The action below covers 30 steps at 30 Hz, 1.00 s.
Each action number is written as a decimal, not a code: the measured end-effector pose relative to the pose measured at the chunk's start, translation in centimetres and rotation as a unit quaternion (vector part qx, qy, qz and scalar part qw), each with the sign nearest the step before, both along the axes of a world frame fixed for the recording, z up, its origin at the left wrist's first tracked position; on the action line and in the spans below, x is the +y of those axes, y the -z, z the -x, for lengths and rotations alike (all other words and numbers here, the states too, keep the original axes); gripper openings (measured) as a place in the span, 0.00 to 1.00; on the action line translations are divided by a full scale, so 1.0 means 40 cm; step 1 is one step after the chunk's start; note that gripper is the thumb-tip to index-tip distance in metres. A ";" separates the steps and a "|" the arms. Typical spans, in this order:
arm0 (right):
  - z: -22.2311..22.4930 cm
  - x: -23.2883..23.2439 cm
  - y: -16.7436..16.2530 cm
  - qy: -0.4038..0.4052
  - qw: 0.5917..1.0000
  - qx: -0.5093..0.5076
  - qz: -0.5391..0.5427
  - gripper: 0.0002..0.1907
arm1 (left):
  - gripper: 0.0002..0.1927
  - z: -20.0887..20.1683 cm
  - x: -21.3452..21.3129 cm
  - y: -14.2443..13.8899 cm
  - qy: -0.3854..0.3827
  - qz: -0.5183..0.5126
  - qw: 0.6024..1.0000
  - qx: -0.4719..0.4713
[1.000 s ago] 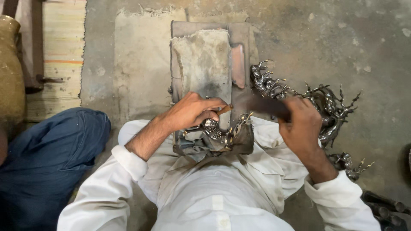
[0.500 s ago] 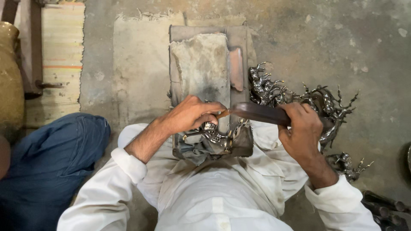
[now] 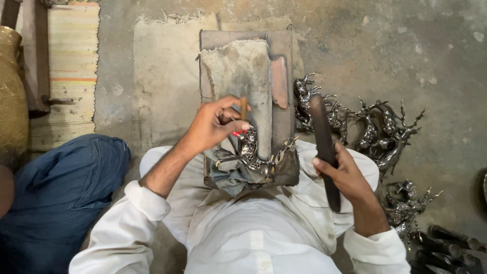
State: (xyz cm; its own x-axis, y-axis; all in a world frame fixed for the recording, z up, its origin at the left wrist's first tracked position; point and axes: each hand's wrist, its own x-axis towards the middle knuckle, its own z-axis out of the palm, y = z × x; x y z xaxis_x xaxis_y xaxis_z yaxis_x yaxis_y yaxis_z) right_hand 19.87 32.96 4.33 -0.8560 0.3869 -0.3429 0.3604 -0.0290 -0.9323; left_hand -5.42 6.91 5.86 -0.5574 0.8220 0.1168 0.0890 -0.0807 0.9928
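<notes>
Setting: a person in white clothing sits on a concrete floor (image 3: 395, 45), seen from above, with a padded work block (image 3: 238, 76) set between the knees.

Landmark: the work block, wrapped in worn grey cloth, stands just ahead of the lap.

Left hand: the left hand (image 3: 215, 124) rests at the near end of the block, fingers curled and pressed together, pinching a thin brown punch (image 3: 243, 107) that stands nearly upright.

Figurine: a silvery metal deer figurine (image 3: 249, 152) lies on the cloth at the near end of the block, directly under the left hand; whether the punch tip touches it cannot be told.

Right hand: the right hand (image 3: 345, 175) is to the right of the block, fingers wrapped tight around a long dark bar (image 3: 323, 147) that points away from the body, clear of the figurine.

Finished pieces: a heap of dark metal deer figures (image 3: 375, 129) lies on the floor just right of the block, with more of them (image 3: 406, 200) nearer the right elbow.

Left of the block: a grey mat (image 3: 165, 81), then a striped rug (image 3: 68, 71) farther out.

Neighbour: a blue-trousered leg (image 3: 56, 193) of another person lies well to the left of the block.
</notes>
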 end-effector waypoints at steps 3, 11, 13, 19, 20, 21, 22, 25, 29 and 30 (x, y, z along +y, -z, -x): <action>-0.029 -0.006 0.035 0.079 0.974 0.007 0.211 0.24 | 0.21 -0.018 0.006 -0.016 0.027 0.065 0.988 0.135; -0.032 -0.019 0.026 -0.009 0.995 0.012 0.095 0.22 | 0.20 -0.032 0.028 -0.033 0.130 0.057 0.955 0.261; -0.026 -0.028 0.016 -0.019 0.999 0.021 -0.047 0.21 | 0.22 -0.029 0.029 -0.028 0.137 0.041 0.949 0.280; 0.008 -0.090 -0.016 0.101 0.947 0.072 -0.297 0.18 | 0.24 -0.032 0.027 -0.016 0.125 0.035 0.944 0.302; 0.016 -0.093 -0.029 0.122 0.942 0.088 -0.301 0.18 | 0.23 -0.034 0.028 -0.016 0.122 0.043 0.943 0.307; 0.023 -0.092 -0.043 0.144 0.936 0.103 -0.304 0.17 | 0.22 -0.035 0.028 -0.016 0.119 0.050 0.941 0.313; 0.027 -0.086 -0.062 0.091 0.898 0.099 -0.420 0.18 | 0.22 -0.036 0.029 -0.017 0.115 0.053 0.941 0.314; 0.039 -0.061 -0.111 -0.022 0.785 0.087 -0.613 0.23 | 0.21 -0.036 0.031 -0.019 0.117 0.058 0.941 0.312; 0.059 -0.037 -0.132 -0.045 0.816 0.115 -0.565 0.23 | 0.19 -0.038 0.034 -0.016 0.110 0.067 0.941 0.313; 0.065 -0.031 -0.132 -0.042 0.819 0.126 -0.559 0.22 | 0.18 -0.037 0.036 -0.015 0.108 0.066 0.938 0.324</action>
State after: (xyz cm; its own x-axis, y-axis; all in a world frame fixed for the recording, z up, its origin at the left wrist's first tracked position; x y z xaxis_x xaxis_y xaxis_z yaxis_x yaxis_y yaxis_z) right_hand 17.27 31.72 9.60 -0.8847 0.2748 0.3766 0.1096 0.9078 -0.4049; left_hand -3.95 8.36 6.46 -0.2241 0.9383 0.2633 0.6724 -0.0467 0.7387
